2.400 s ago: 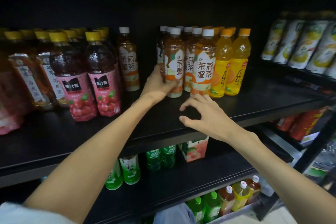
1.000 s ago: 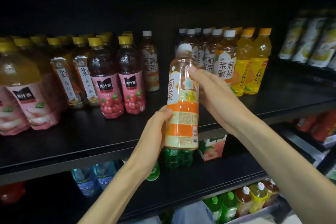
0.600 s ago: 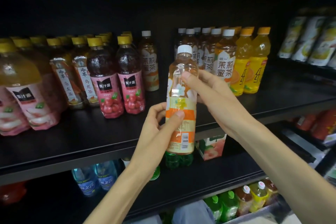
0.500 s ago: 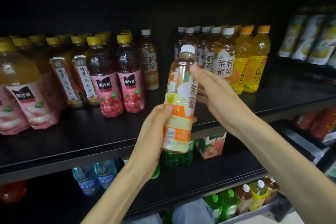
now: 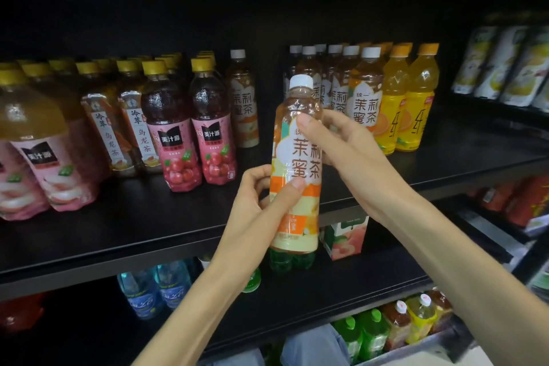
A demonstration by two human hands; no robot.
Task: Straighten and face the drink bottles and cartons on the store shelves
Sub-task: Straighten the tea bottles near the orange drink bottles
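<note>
A jasmine honey tea bottle (image 5: 297, 163) with a white cap is held upright in front of the black shelf (image 5: 124, 226), its label characters facing me. My left hand (image 5: 261, 202) grips its lower half, thumb across the orange band. My right hand (image 5: 341, 151) holds the upper part, thumb on the label's top. Behind it stands a row of the same tea bottles (image 5: 364, 98), and one lone tea bottle (image 5: 243, 101) stands further left.
Pink-labelled red juice bottles (image 5: 193, 134), oolong tea bottles (image 5: 118, 128) and yellow orange drinks (image 5: 407, 104) fill the shelf. Pouches (image 5: 505, 65) hang at the right. Lower shelves hold green bottles (image 5: 289, 260), a peach carton (image 5: 344, 236) and water bottles (image 5: 154, 288).
I took the tea bottle off the shelf with my left hand, brought it forward, and turned it in both hands from its barcode side until the label front faces me.
</note>
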